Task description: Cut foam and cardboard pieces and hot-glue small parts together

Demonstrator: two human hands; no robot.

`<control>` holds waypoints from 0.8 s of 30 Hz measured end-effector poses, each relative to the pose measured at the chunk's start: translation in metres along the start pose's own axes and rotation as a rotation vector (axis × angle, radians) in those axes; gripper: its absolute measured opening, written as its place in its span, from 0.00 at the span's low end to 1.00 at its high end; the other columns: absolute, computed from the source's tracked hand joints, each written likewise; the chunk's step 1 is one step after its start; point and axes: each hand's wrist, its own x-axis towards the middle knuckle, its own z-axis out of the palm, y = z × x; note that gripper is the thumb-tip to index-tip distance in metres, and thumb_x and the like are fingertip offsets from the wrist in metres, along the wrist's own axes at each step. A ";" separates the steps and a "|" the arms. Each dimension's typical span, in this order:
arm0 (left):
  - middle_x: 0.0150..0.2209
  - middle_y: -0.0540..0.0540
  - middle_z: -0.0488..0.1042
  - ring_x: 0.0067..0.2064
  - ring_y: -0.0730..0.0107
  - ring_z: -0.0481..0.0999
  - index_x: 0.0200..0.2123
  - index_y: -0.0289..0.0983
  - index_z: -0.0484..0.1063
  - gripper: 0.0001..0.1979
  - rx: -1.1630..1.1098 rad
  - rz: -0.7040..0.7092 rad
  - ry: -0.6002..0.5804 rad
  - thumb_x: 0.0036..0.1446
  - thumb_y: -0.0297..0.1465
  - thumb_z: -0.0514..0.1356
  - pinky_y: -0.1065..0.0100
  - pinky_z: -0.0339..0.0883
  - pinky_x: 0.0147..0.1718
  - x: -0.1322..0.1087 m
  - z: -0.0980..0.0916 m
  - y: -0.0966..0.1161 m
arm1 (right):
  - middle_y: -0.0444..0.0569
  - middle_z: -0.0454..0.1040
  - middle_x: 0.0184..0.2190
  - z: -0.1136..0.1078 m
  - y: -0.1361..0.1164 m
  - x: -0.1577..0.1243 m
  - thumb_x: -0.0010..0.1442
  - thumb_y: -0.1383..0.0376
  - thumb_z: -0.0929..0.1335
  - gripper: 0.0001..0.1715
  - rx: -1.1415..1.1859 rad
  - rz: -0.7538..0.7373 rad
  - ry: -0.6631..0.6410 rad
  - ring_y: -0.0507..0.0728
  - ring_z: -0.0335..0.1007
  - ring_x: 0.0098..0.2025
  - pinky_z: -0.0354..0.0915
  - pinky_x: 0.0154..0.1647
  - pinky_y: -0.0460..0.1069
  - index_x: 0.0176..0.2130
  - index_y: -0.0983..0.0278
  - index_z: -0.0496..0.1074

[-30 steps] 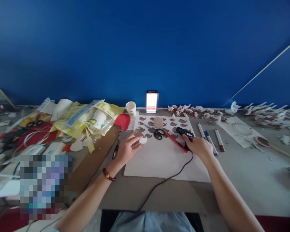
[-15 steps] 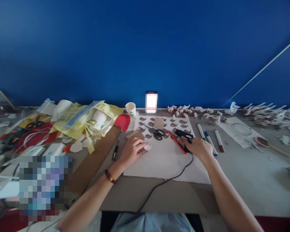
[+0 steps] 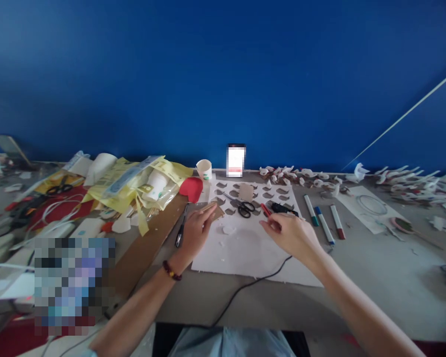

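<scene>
My left hand (image 3: 197, 225) reaches over the left side of the white sheet (image 3: 241, 260), fingers stretched out at a small brown cardboard piece (image 3: 218, 212); whether they grip it is not clear. Just right of it lies a small white paper cutout (image 3: 229, 229). My right hand (image 3: 292, 232) hovers above the sheet's right side, thumb and fingers apart, with nothing visible in it. Beyond its fingers lie a black glue gun (image 3: 282, 209), with its cord (image 3: 250, 283) trailing toward me, and a red tool (image 3: 265, 210), partly hidden by the hand. Black-handled scissors (image 3: 246, 209) rest between the hands.
Three markers (image 3: 324, 224) lie to the right, near a hairbrush-shaped object (image 3: 403, 225). Several white paper shapes (image 3: 412, 186) line the back. A phone (image 3: 236, 161) stands against the blue wall. A paper cup (image 3: 204, 169), yellow packaging (image 3: 124, 181) and a black pen (image 3: 181, 228) are left.
My right hand has let go of the glue gun and moved slightly left. My left hand has left the white cutout on the sheet and shifted to the cardboard.
</scene>
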 end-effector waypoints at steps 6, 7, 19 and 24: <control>0.46 0.44 0.78 0.55 0.59 0.71 0.53 0.41 0.69 0.17 0.071 0.028 0.030 0.62 0.29 0.55 0.47 0.55 0.59 0.001 0.003 -0.008 | 0.51 0.77 0.39 0.027 0.009 0.067 0.61 0.59 0.63 0.15 0.175 -0.069 -0.031 0.58 0.72 0.39 0.60 0.34 0.47 0.45 0.62 0.71; 0.52 0.43 0.74 0.59 0.56 0.66 0.45 0.41 0.74 0.11 0.094 0.058 0.035 0.61 0.30 0.56 0.45 0.54 0.58 0.001 0.002 -0.008 | 0.53 0.77 0.43 0.032 0.011 0.081 0.60 0.60 0.64 0.16 0.194 -0.044 -0.039 0.58 0.72 0.42 0.60 0.37 0.47 0.47 0.63 0.70; 0.58 0.42 0.68 0.57 0.58 0.69 0.52 0.41 0.68 0.19 0.080 0.090 0.016 0.58 0.22 0.53 0.49 0.60 0.56 0.001 0.001 0.001 | 0.60 0.72 0.45 0.068 0.012 0.145 0.52 0.41 0.67 0.39 0.167 0.137 -0.008 0.65 0.67 0.49 0.61 0.44 0.52 0.49 0.68 0.66; 0.54 0.43 0.73 0.54 0.60 0.71 0.47 0.40 0.71 0.15 0.065 0.106 0.020 0.58 0.23 0.54 0.51 0.60 0.56 0.000 0.001 0.002 | 0.61 0.71 0.48 0.071 0.014 0.149 0.50 0.45 0.70 0.38 0.182 0.129 -0.036 0.66 0.66 0.52 0.61 0.47 0.52 0.50 0.68 0.65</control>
